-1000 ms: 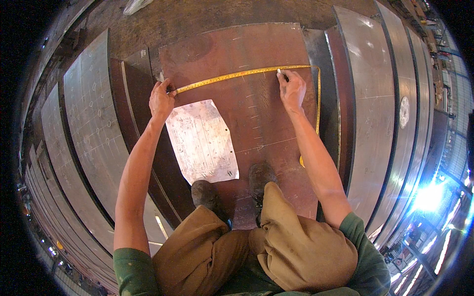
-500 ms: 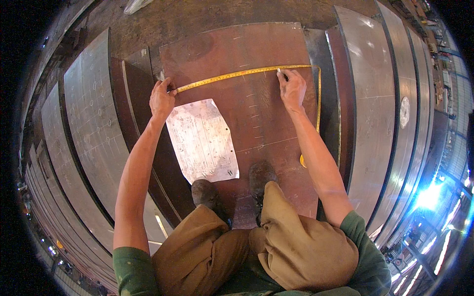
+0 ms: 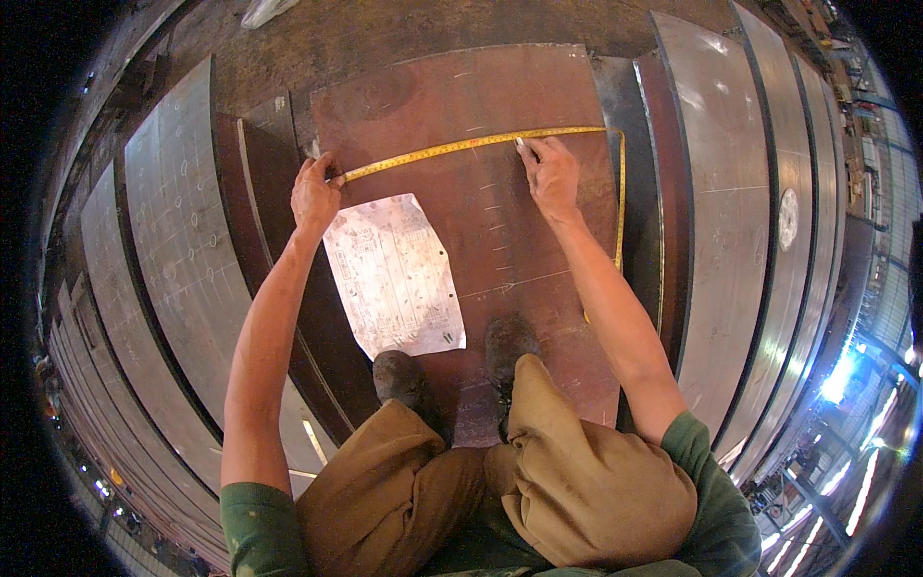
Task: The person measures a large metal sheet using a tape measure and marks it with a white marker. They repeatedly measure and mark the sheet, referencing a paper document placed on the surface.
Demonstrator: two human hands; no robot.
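Observation:
A yellow tape measure stretches across a reddish-brown steel plate. At the plate's left edge my left hand is closed, pinching the tape's end. Over the right part of the tape, it bends at the plate's right side and runs back toward me; its case is mostly hidden behind my right forearm. Just below the tape, my right hand pinches a short white piece of chalk, its tip close to the tape's lower edge. Short white marks run in a column down the plate's middle, crossed by a longer line nearer me.
A creased paper drawing lies on the plate in front of my left boot. My right boot also stands on the plate. Grey steel plates lean in rows at the left and right. Bright light glares far right.
My right hand has shifted left along the tape with the chalk. My left hand and the tape across the plate stay in place. The tape case is now mostly covered by my right forearm.

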